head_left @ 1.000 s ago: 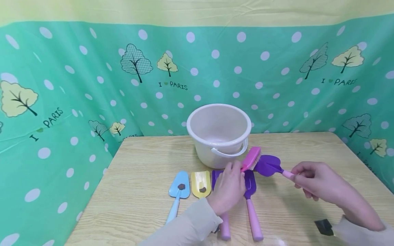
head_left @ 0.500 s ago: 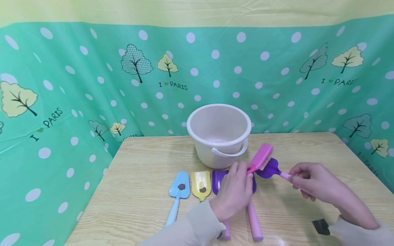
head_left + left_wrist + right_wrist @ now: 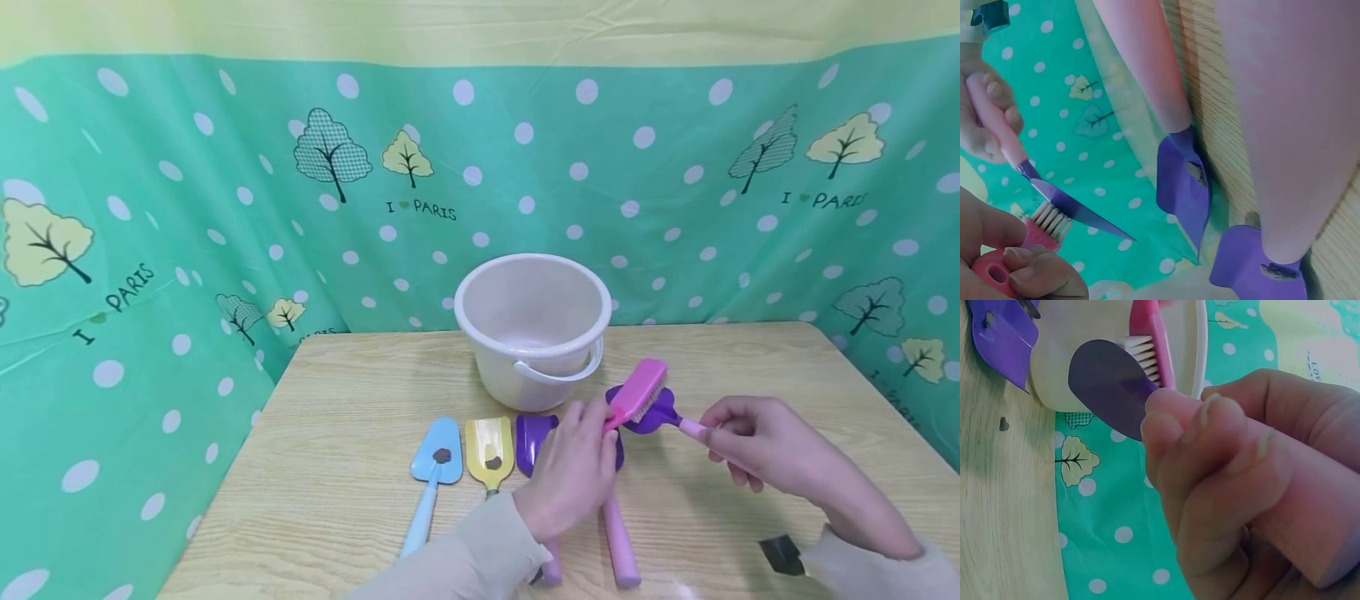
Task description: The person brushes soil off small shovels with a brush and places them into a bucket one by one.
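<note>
My left hand (image 3: 572,471) grips the handle of a pink brush (image 3: 637,392) with pale bristles. In my right hand (image 3: 772,446), thumb and fingers are curled round the pink handle of a purple hand shovel (image 3: 663,410), held above the table with its blade pointing left. The brush's bristles lie against that blade; the right wrist view shows the bristles (image 3: 1142,357) at the edge of the blade (image 3: 1100,381). Below my left hand lie a purple square-ended shovel (image 3: 531,437) and another purple shovel with a pink handle (image 3: 620,542), both partly hidden by the hand.
A white bucket (image 3: 498,375) with its handle hanging down stands behind the tools. Left of the purple shovels lie a yellow shovel (image 3: 480,432) and a light blue trowel (image 3: 442,433), each with a dark patch. A green polka-dot curtain (image 3: 525,167) surrounds the wooden table (image 3: 315,450).
My left hand has moved right with the brush, whose head passed from the blade's left edge onto the blade, rising then dipping. My right hand has shifted slightly left with the shovel.
</note>
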A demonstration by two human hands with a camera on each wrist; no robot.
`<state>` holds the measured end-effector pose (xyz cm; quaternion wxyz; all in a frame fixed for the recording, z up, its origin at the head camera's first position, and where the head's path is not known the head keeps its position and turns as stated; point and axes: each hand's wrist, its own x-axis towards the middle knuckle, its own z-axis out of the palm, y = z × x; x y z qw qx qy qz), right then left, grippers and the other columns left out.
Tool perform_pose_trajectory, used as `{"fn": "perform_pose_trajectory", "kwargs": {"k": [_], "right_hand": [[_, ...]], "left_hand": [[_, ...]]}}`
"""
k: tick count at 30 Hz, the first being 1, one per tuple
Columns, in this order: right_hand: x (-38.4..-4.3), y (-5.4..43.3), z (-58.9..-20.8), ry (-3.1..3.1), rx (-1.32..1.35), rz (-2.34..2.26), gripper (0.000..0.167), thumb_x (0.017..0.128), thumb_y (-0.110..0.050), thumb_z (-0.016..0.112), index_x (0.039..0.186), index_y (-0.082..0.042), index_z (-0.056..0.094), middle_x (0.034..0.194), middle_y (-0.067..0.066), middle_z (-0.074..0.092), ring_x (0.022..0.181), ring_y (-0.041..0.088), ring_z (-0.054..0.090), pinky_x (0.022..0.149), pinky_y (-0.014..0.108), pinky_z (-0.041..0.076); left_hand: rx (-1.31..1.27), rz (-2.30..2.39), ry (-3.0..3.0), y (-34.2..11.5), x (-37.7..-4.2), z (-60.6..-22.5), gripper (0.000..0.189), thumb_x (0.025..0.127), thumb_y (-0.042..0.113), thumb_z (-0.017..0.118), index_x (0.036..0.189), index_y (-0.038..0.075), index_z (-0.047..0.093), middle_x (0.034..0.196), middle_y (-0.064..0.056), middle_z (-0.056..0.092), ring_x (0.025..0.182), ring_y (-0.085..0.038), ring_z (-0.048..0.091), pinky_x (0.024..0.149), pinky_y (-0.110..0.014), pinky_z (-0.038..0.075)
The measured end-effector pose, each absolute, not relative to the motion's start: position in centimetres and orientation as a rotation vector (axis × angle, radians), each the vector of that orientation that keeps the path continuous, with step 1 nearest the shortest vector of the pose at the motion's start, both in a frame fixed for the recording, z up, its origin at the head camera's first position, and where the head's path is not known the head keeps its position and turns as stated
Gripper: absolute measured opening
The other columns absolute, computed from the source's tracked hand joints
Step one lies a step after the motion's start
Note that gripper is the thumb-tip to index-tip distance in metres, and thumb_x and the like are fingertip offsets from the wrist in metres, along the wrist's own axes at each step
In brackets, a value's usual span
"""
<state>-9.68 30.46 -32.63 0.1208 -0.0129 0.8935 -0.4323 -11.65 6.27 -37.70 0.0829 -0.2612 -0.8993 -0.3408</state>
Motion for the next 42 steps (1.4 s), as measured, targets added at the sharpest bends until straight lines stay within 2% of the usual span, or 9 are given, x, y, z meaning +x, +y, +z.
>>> {"fn": "perform_pose_trajectory", "kwargs": {"k": [16, 23, 42], "right_hand": [[-9.4, 31.3, -32.2, 2.628, 0.006, -1.232, 0.042, 0.09, -0.035, 0.065, 0.108, 0.003, 0.058, 0.072, 0.01, 0.06, 0.052, 0.02, 0.054, 0.045, 0.033, 0.048], [-9.1, 31.8, -31.8, 2.649, 0.005, -1.22, 0.042, 0.091, -0.035, 0.064, 0.109, 0.003, 0.058, 0.073, 0.01, 0.06, 0.053, 0.021, 0.055, 0.046, 0.033, 0.048], [-9.2, 32.3, -32.1, 2.7, 0.059, -1.185, 0.044, 0.093, -0.036, 0.062, 0.11, 0.004, 0.056, 0.075, 0.009, 0.061, 0.055, 0.021, 0.055, 0.048, 0.033, 0.049]], "left_hand": [[-0.68, -1.012, -2.72, 5.7, -12.6, -38.1, 0.013, 0.097, 0.02, 0.054, 0.109, 0.017, 0.054, 0.088, 0.006, 0.046, 0.064, -0.006, 0.047, 0.054, -0.018, 0.041], [-0.688, -1.035, -2.736, 5.4, -12.8, -38.2, 0.008, 0.098, 0.019, 0.052, 0.105, 0.015, 0.052, 0.085, 0.005, 0.044, 0.062, -0.006, 0.045, 0.05, -0.017, 0.04], [-0.682, -0.997, -2.761, 4.3, -12.8, -38.0, 0.007, 0.097, 0.021, 0.053, 0.103, 0.017, 0.054, 0.083, 0.007, 0.044, 0.065, -0.005, 0.044, 0.052, -0.018, 0.039]]}}
